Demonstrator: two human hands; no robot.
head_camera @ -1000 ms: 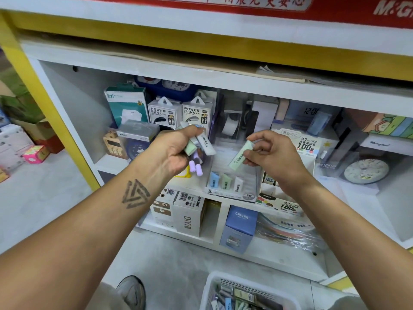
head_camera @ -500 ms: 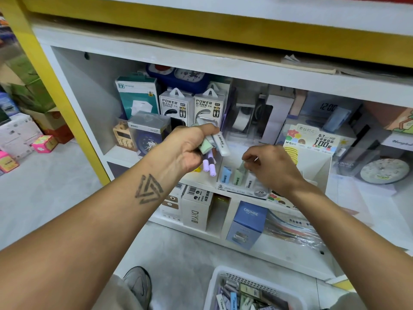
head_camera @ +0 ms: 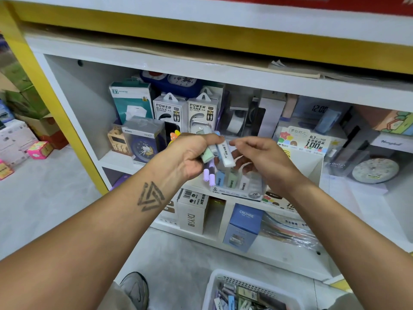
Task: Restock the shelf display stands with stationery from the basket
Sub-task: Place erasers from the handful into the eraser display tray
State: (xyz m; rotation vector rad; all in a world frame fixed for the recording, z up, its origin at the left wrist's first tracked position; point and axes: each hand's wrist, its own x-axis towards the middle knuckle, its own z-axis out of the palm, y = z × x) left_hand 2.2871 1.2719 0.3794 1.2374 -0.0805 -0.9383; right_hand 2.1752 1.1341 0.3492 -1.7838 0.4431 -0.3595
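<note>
My left hand [head_camera: 190,153] grips a bundle of stationery [head_camera: 218,156]: a white eraser, a green one, a pale blue one and two purple-capped pens sticking out below. My right hand [head_camera: 266,159] hovers just right of the bundle, fingers loosely curled, thumb reaching toward the white eraser; it holds nothing I can see. Below both hands stands the clear eraser display stand [head_camera: 237,186] on the shelf, with blue, green and white erasers upright in its front row. The white basket [head_camera: 223,285] with several stationery packs sits on the floor at the bottom.
Power bank boxes [head_camera: 185,110], a teal box [head_camera: 131,99] and boxed clocks [head_camera: 143,142] fill the shelf's left. A pencil-lead display [head_camera: 308,151] and a round clock [head_camera: 375,171] stand right. A lower shelf holds a DIY box [head_camera: 192,213] and a blue box [head_camera: 243,227]. My shoe [head_camera: 134,289] is near the basket.
My right hand put the green eraser into the display stand's front row, then rose back, holding nothing, to the bundle in my left hand. The left hand stayed about where it was.
</note>
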